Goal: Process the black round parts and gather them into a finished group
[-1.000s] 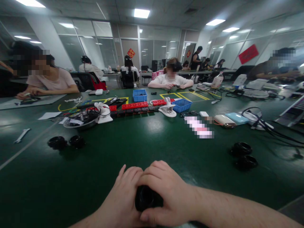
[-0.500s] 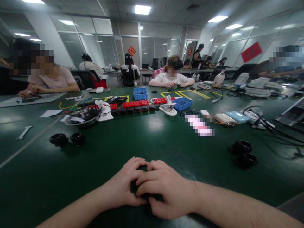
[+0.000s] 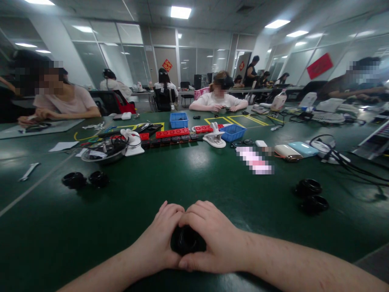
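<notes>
Between my two hands, near the front of the green table, is a round black part with a hole in its middle [image 3: 187, 239]. My left hand [image 3: 166, 237] curves around its left side, fingers at the far edge and thumb mostly hidden. From the right, my right hand [image 3: 212, 239] closes around it with the thumb in front. The hands touch each other at fingertips and thumbs. Two black ring-shaped parts [image 3: 74, 180] stand to the left, and another pair of black rings [image 3: 314, 204] sits to the right.
A steel bowl [image 3: 103, 158] and white clamp base [image 3: 132, 144] stand beyond, beside a row of red-and-black blocks [image 3: 172, 133]. Further right are a white clip [image 3: 215, 137], a blue bin [image 3: 233, 132], power banks [image 3: 288, 152] and cables. A wrench [image 3: 29, 172] lies left. Several people sit around.
My fingers have closed in around the black part, and my right thumb has moved left across its near side. The part's hole now shows between the hands.
</notes>
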Motion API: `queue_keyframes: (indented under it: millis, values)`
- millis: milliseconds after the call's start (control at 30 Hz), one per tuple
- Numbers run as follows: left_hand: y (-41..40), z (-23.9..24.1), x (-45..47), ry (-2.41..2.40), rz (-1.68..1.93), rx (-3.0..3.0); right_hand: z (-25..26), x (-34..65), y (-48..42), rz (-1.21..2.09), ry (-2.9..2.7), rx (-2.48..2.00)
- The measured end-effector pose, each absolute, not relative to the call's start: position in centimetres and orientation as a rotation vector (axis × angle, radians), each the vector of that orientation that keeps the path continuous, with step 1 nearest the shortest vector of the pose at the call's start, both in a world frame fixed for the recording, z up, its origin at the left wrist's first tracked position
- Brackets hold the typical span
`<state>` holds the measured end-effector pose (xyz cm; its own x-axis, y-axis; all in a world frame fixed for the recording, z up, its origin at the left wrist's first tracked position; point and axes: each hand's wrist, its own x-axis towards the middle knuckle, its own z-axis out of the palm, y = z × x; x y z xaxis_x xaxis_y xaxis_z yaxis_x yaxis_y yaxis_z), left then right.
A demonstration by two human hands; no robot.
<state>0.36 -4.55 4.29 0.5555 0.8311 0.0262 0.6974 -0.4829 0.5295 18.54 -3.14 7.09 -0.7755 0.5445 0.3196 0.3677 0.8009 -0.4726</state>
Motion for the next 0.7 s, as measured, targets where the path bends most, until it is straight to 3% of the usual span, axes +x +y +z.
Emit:
queue_keyframes:
  millis: [700]
  values:
    - [-4.5, 5.4, 0.3, 1.047, 0.345, 2.388, 7.8, 18.7, -3.1, 0.658, -2.672, -0.373]
